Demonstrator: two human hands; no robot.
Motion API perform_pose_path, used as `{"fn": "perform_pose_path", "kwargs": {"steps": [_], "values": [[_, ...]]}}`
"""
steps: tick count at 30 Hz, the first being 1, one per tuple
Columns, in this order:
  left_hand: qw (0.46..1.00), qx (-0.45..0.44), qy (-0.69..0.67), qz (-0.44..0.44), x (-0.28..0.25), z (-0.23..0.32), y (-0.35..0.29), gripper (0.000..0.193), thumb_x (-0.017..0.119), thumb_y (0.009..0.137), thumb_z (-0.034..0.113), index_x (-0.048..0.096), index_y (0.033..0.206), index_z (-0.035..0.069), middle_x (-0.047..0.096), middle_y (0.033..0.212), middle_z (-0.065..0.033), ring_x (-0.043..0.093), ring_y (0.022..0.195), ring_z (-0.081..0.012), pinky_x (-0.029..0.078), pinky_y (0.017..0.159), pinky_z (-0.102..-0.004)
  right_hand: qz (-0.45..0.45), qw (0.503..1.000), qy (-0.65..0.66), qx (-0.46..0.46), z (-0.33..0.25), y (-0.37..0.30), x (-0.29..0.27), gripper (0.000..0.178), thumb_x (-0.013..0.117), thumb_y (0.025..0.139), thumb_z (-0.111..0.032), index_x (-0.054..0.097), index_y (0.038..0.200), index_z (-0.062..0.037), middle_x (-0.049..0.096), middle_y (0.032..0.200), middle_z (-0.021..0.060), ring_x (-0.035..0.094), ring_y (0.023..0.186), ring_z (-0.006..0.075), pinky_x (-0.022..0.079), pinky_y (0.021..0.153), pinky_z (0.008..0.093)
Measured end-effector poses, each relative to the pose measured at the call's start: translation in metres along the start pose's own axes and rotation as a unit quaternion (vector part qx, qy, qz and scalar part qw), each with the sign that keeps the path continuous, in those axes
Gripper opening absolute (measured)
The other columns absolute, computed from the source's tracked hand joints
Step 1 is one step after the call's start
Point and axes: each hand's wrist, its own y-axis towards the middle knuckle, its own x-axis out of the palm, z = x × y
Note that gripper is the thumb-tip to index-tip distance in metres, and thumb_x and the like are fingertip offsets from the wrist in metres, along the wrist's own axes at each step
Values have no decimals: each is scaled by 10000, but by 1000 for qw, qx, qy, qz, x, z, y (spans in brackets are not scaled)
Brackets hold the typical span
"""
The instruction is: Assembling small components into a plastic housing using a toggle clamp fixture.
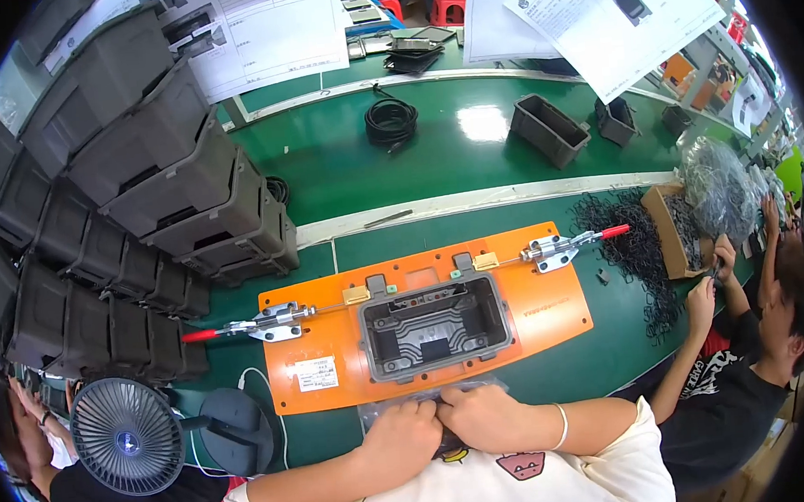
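Green conveyor table [413,148] across the whole view. Landmark: orange fixture plate [537,311], flat on the table, centre.

Left of the plate: tall stack of dark grey plastic housings [119,205], nested in rows, tilted.
On the plate, centre: one dark grey housing [433,328], open side up, seated in the fixture, untouched by either hand.
At the plate's left and right ends: two toggle clamps, red-handled, left one [258,326], right one [560,247], handles pointing outward.
Lower left of the plate: small dark desk fan [128,436] on a round base.
Right of the plate: loose heap of black rubber rings [635,253], cardboard box [675,227] beside it, co-worker's hand [703,290] near the heap.
Beyond the plate, far side of the table: coiled black cable [391,121].

Just below the plate's near edge: clear plastic bag [403,400], partly hidden under the hands. Left hand [401,436] and right hand [483,415] side by side, touching, both curled with fingers together, pinching the bag. Bag contents not discernible.
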Motion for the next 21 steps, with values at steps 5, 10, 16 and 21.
{"fn": "perform_pose_path", "kwargs": {"steps": [5, 10, 16, 21], "values": [[999, 18, -30, 27, 4, -10, -3, 94, 561, 704, 94, 605, 763, 37, 551, 809, -88, 584, 771, -235, 489, 674, -345, 24, 999, 29, 2, 1, 0, 0, 85, 577, 715, -94, 586, 775, -34, 550, 792, 111, 617, 607, 234, 516, 507, 336], [992, 15, -98, 77, 4, -13, -11, 96, 568, 692, 61, 600, 773, 21, 542, 800, -90, 580, 781, -271, 487, 683, -369, 7, 1000, -23, -7, -5, 0, 0, 76, 590, 722, -93, 584, 742, -20, 561, 779, 133, 628, 577, 235, 506, 480, 335], [972, 14, -216, 94, -10, -23, -16, 209, 572, 682, 3, 617, 885, -4, 577, 846, -117, 586, 827, -279, 486, 747, -370, 6, 1000, -24, -14, -3, 2, -4, 93, 589, 718, -99, 584, 776, -28, 542, 780, 113, 619, 595, 217, 497, 479, 320], [939, -70, -131, 309, -42, -60, -6, 222, 617, 711, -78, 664, 908, 12, 630, 845, -116, 622, 773, -269, 515, 689, -340, 273, 961, 3, -33, 36, 10, -63, 128, 571, 701, 16, 613, 797, -57, 538, 775, 107, 585, 638, 251, 489, 531, 332]]}}
